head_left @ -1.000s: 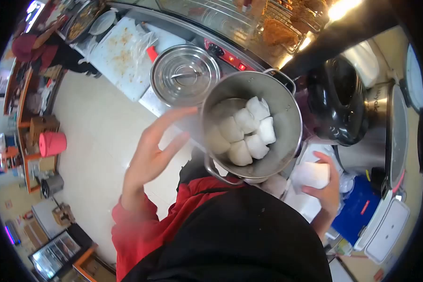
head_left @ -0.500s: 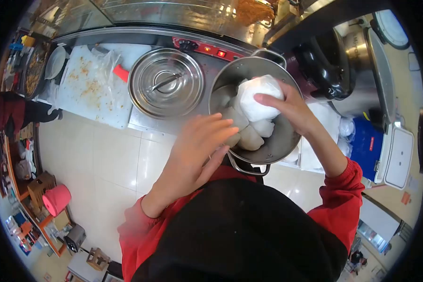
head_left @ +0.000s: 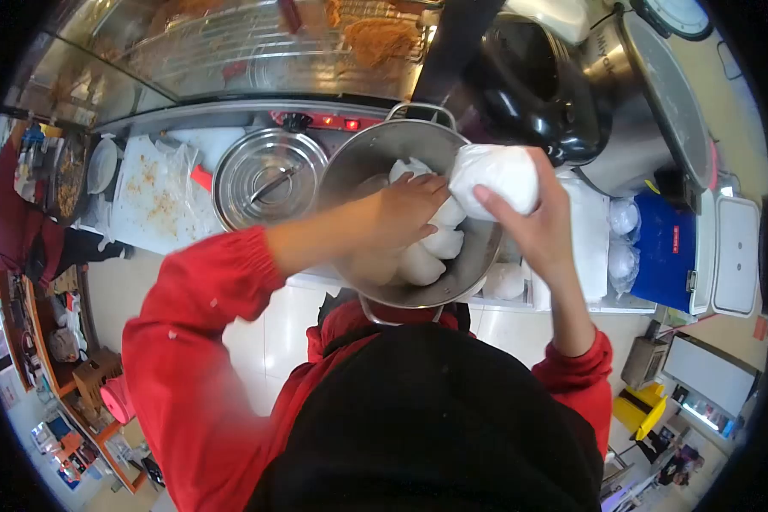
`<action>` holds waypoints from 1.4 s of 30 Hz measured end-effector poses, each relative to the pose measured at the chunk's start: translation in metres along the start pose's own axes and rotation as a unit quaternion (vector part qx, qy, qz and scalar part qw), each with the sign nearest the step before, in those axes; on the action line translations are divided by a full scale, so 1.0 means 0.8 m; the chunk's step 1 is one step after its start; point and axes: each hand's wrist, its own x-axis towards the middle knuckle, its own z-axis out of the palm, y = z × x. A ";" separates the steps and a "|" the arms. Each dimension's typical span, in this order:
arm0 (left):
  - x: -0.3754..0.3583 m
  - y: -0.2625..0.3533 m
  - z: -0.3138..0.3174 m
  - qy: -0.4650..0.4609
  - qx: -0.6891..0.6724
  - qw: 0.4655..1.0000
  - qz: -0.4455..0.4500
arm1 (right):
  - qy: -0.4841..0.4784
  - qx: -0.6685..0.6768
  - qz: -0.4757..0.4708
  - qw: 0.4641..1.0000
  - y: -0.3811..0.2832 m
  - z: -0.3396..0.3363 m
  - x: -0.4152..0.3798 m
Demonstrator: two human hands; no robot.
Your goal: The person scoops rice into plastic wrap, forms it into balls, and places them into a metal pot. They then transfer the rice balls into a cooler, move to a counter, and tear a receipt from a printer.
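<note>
A deep metal pot [head_left: 478,277] holds several white wrapped bundles [head_left: 421,263]. Over the pot's right rim, my right hand [head_left: 533,213] grips another white bundle [head_left: 497,175] between thumb and fingers. My left hand [head_left: 405,209] reaches into the pot from the left, with its fingers spread over the bundles there. Whether it only touches them cannot be made out. Left of the pot lies a round steel lid [head_left: 269,182] with a bar handle.
A white cutting board [head_left: 158,192] with crumbs and a plastic bag lies at the left. Behind the pot runs a glass display case [head_left: 230,51]. A black appliance [head_left: 542,94] and a blue box [head_left: 655,252] stand at the right. Another person [head_left: 17,205] is at the far left.
My left hand has moved from beside the pot into it, over the bundles. My right hand has lifted its bundle toward the right rim. The whole view has shifted.
</note>
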 end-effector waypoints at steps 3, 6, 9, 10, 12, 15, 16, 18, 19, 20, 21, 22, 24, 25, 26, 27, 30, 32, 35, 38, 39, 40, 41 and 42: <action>0.027 -0.020 0.022 -0.042 0.098 0.994 0.034 | 0.026 0.024 0.011 0.999 0.009 0.003 -0.003; 0.032 -0.013 -0.003 -0.077 0.141 0.986 -0.047 | 0.046 0.062 0.013 0.997 0.023 0.004 -0.005; 0.029 -0.015 -0.014 -0.133 0.115 0.971 -0.162 | 0.065 0.079 0.003 0.995 0.033 0.001 -0.002; 0.028 -0.019 -0.012 -0.151 0.100 0.963 -0.198 | 0.068 0.088 0.011 0.994 0.034 0.000 -0.002; 0.026 -0.023 0.008 -0.091 0.150 0.980 -0.090 | 0.071 0.105 0.021 0.992 0.036 0.000 0.001; 0.026 -0.022 0.028 -0.054 0.196 0.979 -0.010 | 0.093 0.092 0.009 0.991 0.038 0.002 0.004; 0.026 -0.020 0.030 -0.050 0.207 0.977 0.004 | 0.088 0.084 0.007 0.993 0.036 0.003 0.003; 0.030 -0.027 0.028 -0.046 0.190 0.980 0.049 | 0.083 0.068 0.004 0.994 0.032 0.004 0.003; 0.031 -0.030 0.027 -0.045 0.182 0.980 0.073 | 0.080 0.050 -0.012 0.995 0.031 0.006 0.004; 0.032 -0.029 0.029 -0.073 0.147 0.985 0.058 | 0.078 0.032 -0.027 0.996 0.032 0.009 0.005; 0.034 -0.026 0.031 -0.101 0.112 0.988 0.043 | 0.075 0.013 -0.042 0.996 0.033 0.012 0.006; 0.035 -0.022 0.034 -0.126 0.074 0.989 0.028 | 0.071 0.007 -0.039 0.997 0.033 0.016 0.007; 0.037 -0.019 0.035 -0.086 -0.018 0.996 0.033 | 0.063 0.000 -0.037 0.997 0.037 0.026 0.007; 0.038 -0.019 0.039 -0.084 -0.023 0.996 0.030 | 0.063 -0.015 -0.052 0.997 0.038 0.028 0.008; 0.039 -0.018 0.042 -0.082 -0.028 0.996 0.026 | 0.063 -0.031 -0.067 0.995 0.040 0.031 0.009; 0.041 -0.017 0.047 -0.101 0.008 0.995 0.019 | 0.065 -0.045 -0.081 0.994 0.041 0.033 0.010; 0.036 -0.013 0.047 -0.162 0.056 0.985 -0.009 | 0.065 -0.129 -0.114 0.983 0.046 0.039 0.013; 0.033 -0.009 0.046 -0.177 0.068 0.982 -0.013 | 0.029 -0.222 -0.121 0.967 0.044 0.046 0.012; 0.032 -0.005 0.046 -0.200 0.065 0.977 -0.020 | -0.027 -0.351 -0.144 0.925 0.047 0.057 0.013; 0.038 0.008 0.024 -0.265 0.027 0.962 -0.061 | -0.087 -0.450 -0.155 0.875 0.062 0.074 0.015; 0.036 0.009 0.023 -0.264 0.018 0.962 -0.065 | -0.107 -0.479 -0.156 0.857 0.067 0.079 0.014; 0.034 0.008 0.023 -0.265 0.010 0.962 -0.069 | -0.125 -0.486 -0.163 0.849 0.071 0.083 0.013; 0.033 0.007 0.025 -0.274 0.011 0.959 -0.071 | -0.143 -0.493 -0.170 0.841 0.074 0.086 0.012; 0.035 0.006 0.027 -0.283 0.012 0.956 -0.073 | -0.160 -0.500 -0.176 0.833 0.077 0.089 0.011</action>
